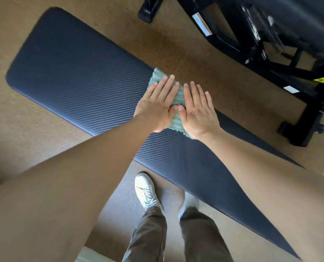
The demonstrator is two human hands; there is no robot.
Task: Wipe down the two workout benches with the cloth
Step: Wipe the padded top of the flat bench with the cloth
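While both hands press flat on the cloth (176, 121), I read the scene through the head camera, which looks steeply down. The cloth is green and white, crumpled, and lies on the bench (78, 72) at its far long edge, about midway along the pad. The left hand (157, 106) covers the cloth's left part, palm down, fingers straight and close together. The right hand (197, 110) lies just beside it, also palm down, fingers straight and slightly spread. The two thumbs meet or nearly meet over the cloth. Neither hand curls round the fabric; both simply bear on it. In this view the right hand's fingertips reach past the far edge of the bench, and a corner of the cloth shows beyond the left fingertips at that same edge. The bench pad is dark blue-grey with a fine diagonal rib; its rounded end points to the upper left. Under it is a brown floor (195, 53). Beyond the far edge stands a black metal frame (252, 40) with a coil spring and stickers; I cannot tell what it carries. On the near side I see a white laced shoe (146, 191) and grey-brown trousers (148, 235).
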